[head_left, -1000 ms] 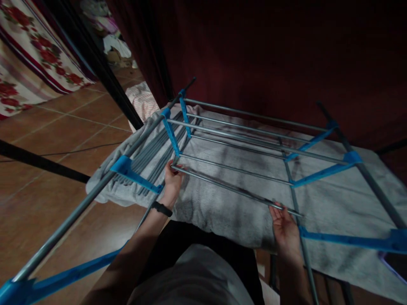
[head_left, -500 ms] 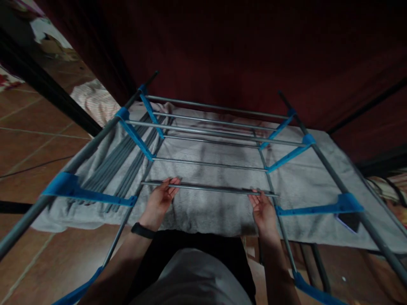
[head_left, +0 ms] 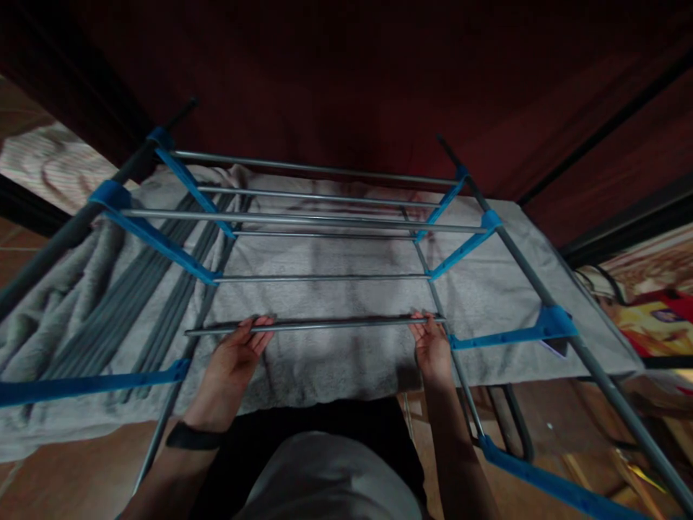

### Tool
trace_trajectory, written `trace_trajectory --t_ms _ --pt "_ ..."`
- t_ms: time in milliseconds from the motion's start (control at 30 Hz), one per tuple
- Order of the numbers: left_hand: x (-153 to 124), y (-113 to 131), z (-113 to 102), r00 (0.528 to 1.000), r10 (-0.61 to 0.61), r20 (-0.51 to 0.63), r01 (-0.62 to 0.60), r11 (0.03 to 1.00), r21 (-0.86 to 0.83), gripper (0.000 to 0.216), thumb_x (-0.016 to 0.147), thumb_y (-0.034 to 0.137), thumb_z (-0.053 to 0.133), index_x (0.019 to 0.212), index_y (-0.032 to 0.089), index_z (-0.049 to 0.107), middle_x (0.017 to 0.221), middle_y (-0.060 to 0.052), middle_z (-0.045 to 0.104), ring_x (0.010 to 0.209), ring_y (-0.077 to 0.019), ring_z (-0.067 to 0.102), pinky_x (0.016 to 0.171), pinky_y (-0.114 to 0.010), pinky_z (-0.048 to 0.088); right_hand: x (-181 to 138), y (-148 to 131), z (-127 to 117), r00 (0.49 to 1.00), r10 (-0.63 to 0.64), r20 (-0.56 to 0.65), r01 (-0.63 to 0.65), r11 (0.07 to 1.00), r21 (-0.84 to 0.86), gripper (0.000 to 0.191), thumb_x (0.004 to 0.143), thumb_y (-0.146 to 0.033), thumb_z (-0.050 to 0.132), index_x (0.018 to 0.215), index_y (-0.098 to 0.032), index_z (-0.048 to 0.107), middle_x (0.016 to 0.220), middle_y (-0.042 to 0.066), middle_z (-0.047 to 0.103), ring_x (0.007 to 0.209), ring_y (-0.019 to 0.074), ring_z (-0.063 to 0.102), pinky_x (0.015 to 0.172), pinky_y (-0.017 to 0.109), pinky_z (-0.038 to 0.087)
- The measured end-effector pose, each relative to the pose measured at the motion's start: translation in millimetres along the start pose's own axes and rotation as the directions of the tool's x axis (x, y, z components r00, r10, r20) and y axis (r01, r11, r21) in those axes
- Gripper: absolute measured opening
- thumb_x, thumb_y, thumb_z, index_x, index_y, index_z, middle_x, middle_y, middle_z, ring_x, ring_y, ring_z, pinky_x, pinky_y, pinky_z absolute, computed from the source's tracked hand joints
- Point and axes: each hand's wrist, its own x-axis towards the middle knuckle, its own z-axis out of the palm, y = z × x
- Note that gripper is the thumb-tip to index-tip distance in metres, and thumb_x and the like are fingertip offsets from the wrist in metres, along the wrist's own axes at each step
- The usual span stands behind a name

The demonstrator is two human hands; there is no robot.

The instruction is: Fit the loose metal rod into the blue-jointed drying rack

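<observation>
A loose grey metal rod (head_left: 336, 324) lies level across my two hands. My left hand (head_left: 234, 357), with a dark band at the wrist, grips it near its left end. Close to its other end, my right hand (head_left: 432, 345) has its fingers round the rod. Both palms are turned up. Around the hands stands a frame of grey tubes (head_left: 528, 271) with blue plastic brackets (head_left: 512, 336) joining them. Fixed crossbars (head_left: 325, 278) span the frame beyond the held rod. The rod's ends come near the inner side tubes; whether they touch cannot be told.
Under the frame, a grey blanket (head_left: 325, 375) covers a bench or bed. Several spare rods (head_left: 135, 289) lie on it at left. A phone (head_left: 556, 348) is partly hidden behind the right bracket. A dark red surface (head_left: 346, 87) rises behind; tiled floor (head_left: 76, 469) shows below.
The view has shifted to the right, so the frame appears further left. Both hands still hold the rod, its left end now slightly lower in the picture and its right end slightly higher.
</observation>
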Motion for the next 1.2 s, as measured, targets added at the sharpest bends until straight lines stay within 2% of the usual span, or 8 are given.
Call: trace_trajectory --t_ms 167,300,433,600,833,967,1133,1200 --pt "-7 2 12 0.995 0.077 0.059 -0.078 0.997 0.015 0.023 0.094 0.01 0.059 0.077 0.02 0.069 0.082 -0.004 0.078 0.088 -0.0212 0.078 0.086 -0.037 0.066 1 0 -2 1.0 0.009 -0.025 -0.009 1.0 0.014 0.009 0.087 -0.026 0.074 0.094 -0.024 0.069 0.097 0.001 0.079 0.099 0.0169 0.075 0.103 0.038 0.059" --pt "-10 -8 11 0.993 0.115 0.029 -0.115 0.993 0.01 0.021 0.09 0.012 0.067 0.071 0.021 0.066 0.085 -0.004 0.079 0.094 -0.0207 0.078 0.091 -0.036 0.065 1 0 0 1.0 -0.003 -0.005 0.003 1.0 -0.003 0.011 0.088 -0.028 0.075 0.096 -0.024 0.069 0.097 0.001 0.079 0.097 0.0163 0.075 0.102 0.037 0.06" --pt "-8 -14 4 0.993 0.116 -0.005 -0.116 0.993 0.012 0.022 0.091 0.011 0.065 0.073 0.022 0.069 0.083 -0.003 0.079 0.099 -0.0205 0.077 0.093 -0.035 0.064 0 1 1 1.0 0.001 0.01 0.0 1.0 -0.019 0.009 0.089 -0.026 0.074 0.096 -0.024 0.069 0.098 0.001 0.08 0.096 0.0165 0.075 0.101 0.037 0.06" --pt "-9 -12 2 0.996 0.088 -0.001 -0.088 0.996 0.01 0.024 0.096 0.007 0.06 0.077 0.019 0.068 0.084 -0.003 0.079 0.093 -0.017 0.078 0.09 -0.029 0.064 3 0 -1 0.999 0.019 0.029 -0.018 1.0 -0.02 0.008 0.087 -0.026 0.075 0.093 -0.024 0.069 0.096 0.002 0.081 0.096 0.0185 0.076 0.096 0.038 0.063" --pt "-2 -9 2 0.991 0.134 -0.03 -0.134 0.991 -0.01 0.022 0.096 0.005 0.064 0.077 0.017 0.064 0.081 -0.001 0.078 0.086 -0.0166 0.079 0.091 -0.033 0.064 8 -7 0 0.997 0.048 0.057 -0.047 0.999 -0.021 0.009 0.085 -0.025 0.077 0.093 -0.024 0.072 0.098 0.002 0.082 0.097 0.0182 0.077 0.094 0.037 0.064" --pt "2 -11 -3 0.996 0.092 -0.009 -0.092 0.996 0.002 0.023 0.094 0.005 0.068 0.075 0.017 0.064 0.079 0.0 0.077 0.081 -0.0153 0.078 0.088 -0.031 0.065 9 -4 0 0.999 0.031 0.038 -0.031 0.999 -0.014 0.006 0.086 -0.025 0.075 0.09 -0.024 0.071 0.097 0.002 0.081 0.096 0.0172 0.077 0.093 0.035 0.064" --pt "-2 -11 -2 0.998 0.051 -0.034 -0.052 0.999 -0.009 0.022 0.096 0.005 0.064 0.077 0.017 0.067 0.079 -0.003 0.078 0.079 -0.0159 0.079 0.082 -0.029 0.066 5 1 -5 1.0 -0.003 0.016 0.003 1.0 -0.014 0.011 0.085 -0.027 0.079 0.092 -0.023 0.072 0.095 0.001 0.081 0.096 0.016 0.077 0.096 0.033 0.063" --pt "-4 -10 1 0.999 0.045 -0.011 -0.046 0.999 -0.028 0.021 0.097 0.006 0.062 0.08 0.016 0.068 0.082 -0.006 0.08 0.081 -0.0165 0.079 0.083 -0.029 0.066 5 1 -8 1.0 -0.006 0.027 0.007 1.0 -0.017 0.012 0.084 -0.025 0.08 0.093 -0.023 0.072 0.097 0.0 0.08 0.097 0.0149 0.077 0.097 0.032 0.063"
